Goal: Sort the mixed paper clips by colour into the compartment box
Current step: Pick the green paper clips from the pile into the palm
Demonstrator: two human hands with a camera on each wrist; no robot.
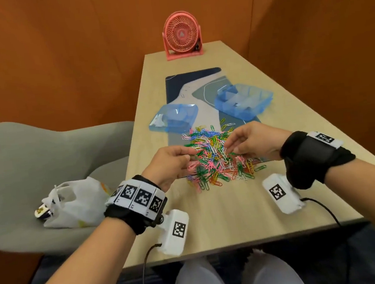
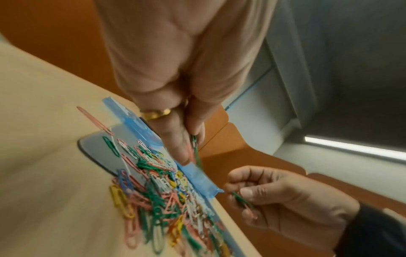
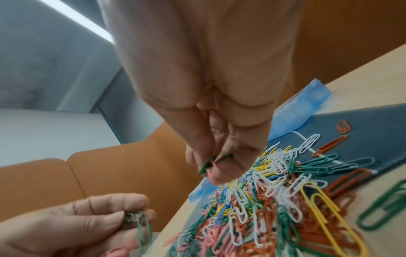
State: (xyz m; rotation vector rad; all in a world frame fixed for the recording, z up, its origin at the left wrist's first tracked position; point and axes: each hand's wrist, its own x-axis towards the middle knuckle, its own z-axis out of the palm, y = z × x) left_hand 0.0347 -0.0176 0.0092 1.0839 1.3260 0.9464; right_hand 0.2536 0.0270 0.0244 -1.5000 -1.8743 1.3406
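- Orange walls are closing round a pale wooden worktop (image 1: 212,219), where a patterned mat (image 1: 189,79) is lying under most of the work.
- Left hand (image 1: 169,165) is pinching a few green clips (image 3: 140,224) between thumb and curled fingers, the grip closed tight on them just above the pile's near-left edge.
- Right hand (image 1: 253,141) is pinching a green clip with a pink one (image 3: 208,167) caught against it, thumb and forefinger closed over the pair above the pile's right side.
- Mixed clip pile (image 1: 215,157) is sitting between the two hands, spilling off the mat's near edge onto the bare wood.
- Compartment box (image 1: 244,101) is standing open at the far right of the mat, well apart from both hands; its lid (image 1: 172,118) is lying to the left.
- Risk, as I judge it: the pink clip is riding along with the green and could end up in the wrong compartment unless it is shaken loose first.
- Hooked clips could also be dragging neighbours off the worktop's near edge when lifted.
- Carrying several clips in a light pinch over that gap could be letting one slip.
- Wrist views are showing the colours actually held; the head view is hiding them behind the knuckles.
- Head view alone is showing the box's compartments, none of which I can see holding clips.
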